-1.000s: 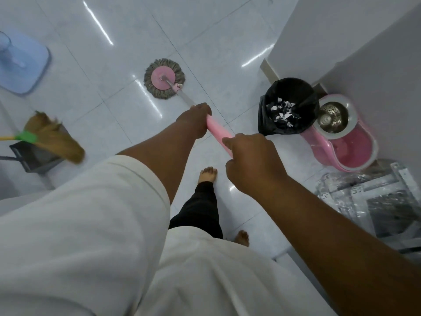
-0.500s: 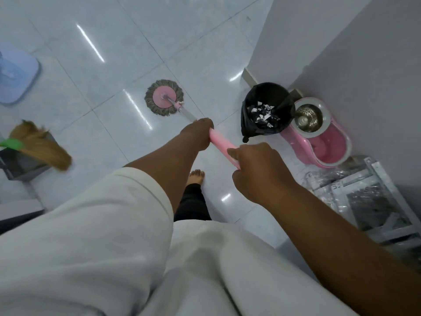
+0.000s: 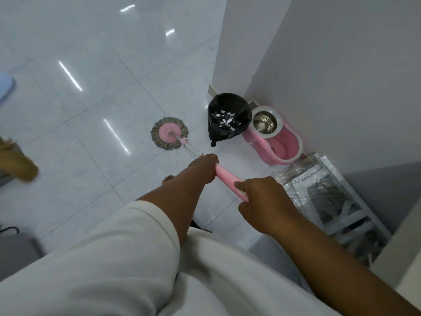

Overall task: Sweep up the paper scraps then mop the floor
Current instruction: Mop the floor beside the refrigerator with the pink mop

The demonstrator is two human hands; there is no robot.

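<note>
Both of your hands are curled around the pink mop handle (image 3: 227, 179): left hand (image 3: 202, 166) forward, right hand (image 3: 262, 201) at the butt end. The shaft runs toward 11 o'clock to the mop head (image 3: 169, 133), flat on the floor (image 3: 91, 99). Open tile lies from 9 to 12 o'clock. The bin (image 3: 218, 133), holding the paper scraps (image 3: 224, 119), and the bucket (image 3: 264, 151) crowd 1 o'clock by the wall (image 3: 319, 87).

Bright, even light — streaky glare on floor tiles (image 3: 95, 92); soft blur, wide-angle bending at edges
</note>
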